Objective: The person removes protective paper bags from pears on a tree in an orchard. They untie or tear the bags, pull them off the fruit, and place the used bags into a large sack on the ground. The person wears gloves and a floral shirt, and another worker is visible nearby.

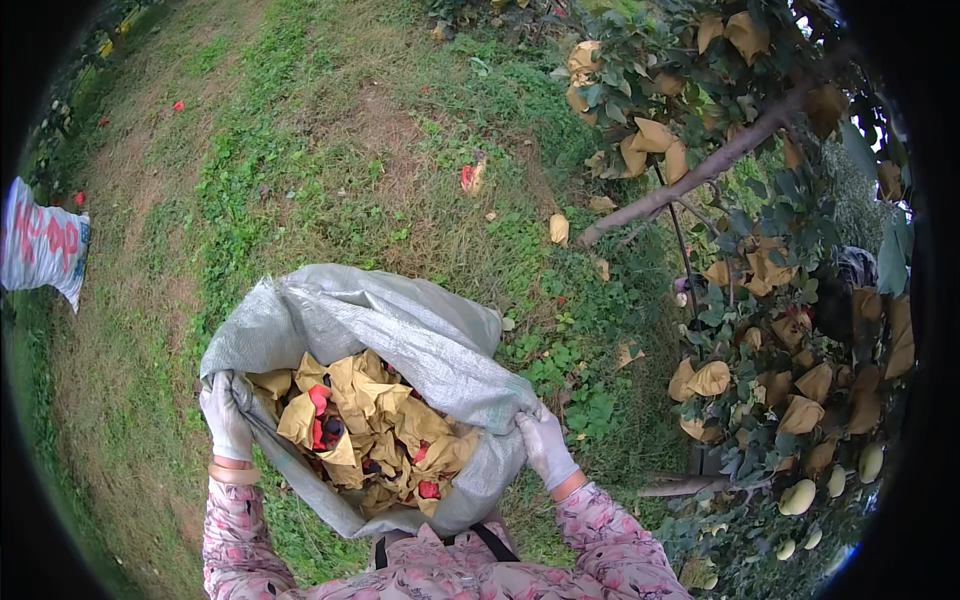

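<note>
A grey-white woven sack (390, 300) is held wide at its mouth in front of my body. Crumpled tan paper fruit bags (375, 405), with red and dark inner pieces among them, fill what shows of its inside. My left hand (226, 420), in a whitish glove, grips the rim on the left side. On the right side the rim is bunched in my right hand (544, 442), gloved in the same way. The bottom of the sack is hidden.
Fruit tree branches (697, 176) with tan paper bags (709, 379) and pale green fruit (796, 496) reach in from the right. A white sack (45, 244) with red writing stands at the far left. Paper scraps (472, 176) lie on the grass ahead.
</note>
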Demonstrator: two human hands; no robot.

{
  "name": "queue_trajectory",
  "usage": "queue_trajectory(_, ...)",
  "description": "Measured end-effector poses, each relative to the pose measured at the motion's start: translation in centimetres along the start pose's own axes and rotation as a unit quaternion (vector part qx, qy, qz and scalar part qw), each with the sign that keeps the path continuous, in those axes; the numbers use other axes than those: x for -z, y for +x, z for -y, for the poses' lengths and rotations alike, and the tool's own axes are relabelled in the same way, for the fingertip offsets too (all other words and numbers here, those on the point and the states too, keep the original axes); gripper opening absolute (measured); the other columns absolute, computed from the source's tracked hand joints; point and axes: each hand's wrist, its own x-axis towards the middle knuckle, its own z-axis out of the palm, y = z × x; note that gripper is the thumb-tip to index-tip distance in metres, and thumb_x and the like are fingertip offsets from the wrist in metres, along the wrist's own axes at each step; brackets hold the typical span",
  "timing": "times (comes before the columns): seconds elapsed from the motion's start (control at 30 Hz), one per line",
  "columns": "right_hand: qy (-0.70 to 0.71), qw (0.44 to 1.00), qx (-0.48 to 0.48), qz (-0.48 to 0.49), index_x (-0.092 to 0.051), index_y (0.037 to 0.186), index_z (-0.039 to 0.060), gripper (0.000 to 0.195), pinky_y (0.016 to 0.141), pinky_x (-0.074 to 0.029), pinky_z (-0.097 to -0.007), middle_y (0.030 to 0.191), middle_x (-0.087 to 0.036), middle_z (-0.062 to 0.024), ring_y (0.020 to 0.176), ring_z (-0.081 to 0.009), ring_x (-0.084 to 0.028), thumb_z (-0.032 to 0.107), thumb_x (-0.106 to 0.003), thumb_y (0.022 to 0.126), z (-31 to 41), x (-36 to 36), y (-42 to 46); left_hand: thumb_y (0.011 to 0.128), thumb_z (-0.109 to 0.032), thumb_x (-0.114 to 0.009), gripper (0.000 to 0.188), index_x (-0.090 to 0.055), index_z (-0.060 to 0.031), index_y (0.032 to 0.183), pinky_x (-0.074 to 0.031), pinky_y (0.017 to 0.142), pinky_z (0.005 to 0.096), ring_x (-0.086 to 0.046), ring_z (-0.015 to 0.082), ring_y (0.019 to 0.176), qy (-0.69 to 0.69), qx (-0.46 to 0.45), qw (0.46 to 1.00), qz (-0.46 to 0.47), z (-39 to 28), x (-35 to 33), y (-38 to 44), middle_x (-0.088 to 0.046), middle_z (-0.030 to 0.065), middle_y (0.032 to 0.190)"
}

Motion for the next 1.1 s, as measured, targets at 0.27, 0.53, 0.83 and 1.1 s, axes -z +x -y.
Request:
queue_trajectory(0.27, 0.106, 0.993, -0.041, 0.035, -0.055, 0.123, 0.0020, 0.030, 0.089, -0.050, -0.0330, 0.114, -0.062, -0.0073, 0.100, -0.0183, -0.061, 0.005, -0.052, 0.094, 5.0, -1.6, 0.0, 0.093, -0.010, -0.051, 0.012, -0.062, -0.0049, 0.091, -0.040, 0.054, 0.0208, -0.050, 0.0049, 0.061, -0.035, -0.065, 0.996, 0.059, -12.7, -15.1, 3.2, -0.059, -0.0034, 0.075)
queue_trajectory(0.53, 0.243, 0.969, -0.030, -0.013, -0.057, 0.116, 0.0026, 0.023, 0.085, -0.053, -0.0346, 0.110, -0.062, -0.0085, 0.093, -0.0208, -0.065, 0.009, -0.047, 0.097, 9.7, -6.2, 3.7, 0.086, -0.002, -0.056, 0.011, -0.066, -0.0026, 0.091, -0.039, 0.052, 0.0198, -0.050, 0.0037, 0.058, -0.015, -0.086, 0.970, 0.226, -17.1, -30.6, 13.7, -0.060, -0.0049, 0.073)
queue_trajectory(0.83, 0.413, 0.882, 0.007, -0.225, -0.053, 0.124, -0.0037, 0.034, 0.090, -0.048, -0.0344, 0.119, -0.058, -0.0112, 0.105, -0.0205, -0.058, 0.016, -0.045, 0.097, 8.5, -16.9, 10.2, 0.089, -0.010, -0.064, 0.017, -0.068, 0.0004, 0.102, -0.044, 0.062, 0.0199, -0.053, 0.0021, 0.068, 0.127, -0.086, 0.890, 0.429, -10.7, -49.3, 26.0, -0.065, -0.0038, 0.081)
queue_trajectory(1.1, 0.458, 0.825, 0.083, -0.322, -0.047, 0.133, -0.0030, 0.040, 0.098, -0.046, -0.0344, 0.127, -0.054, -0.0119, 0.113, -0.0217, -0.055, 0.008, -0.048, 0.095, 6.3, -12.4, 14.5, 0.076, -0.017, -0.075, 0.061, -0.050, -0.0017, 0.130, -0.046, 0.098, 0.0384, -0.055, 0.0334, 0.116, 0.384, -0.527, 0.670, 0.354, -0.7, -48.0, 30.5, -0.055, 0.0200, 0.127)
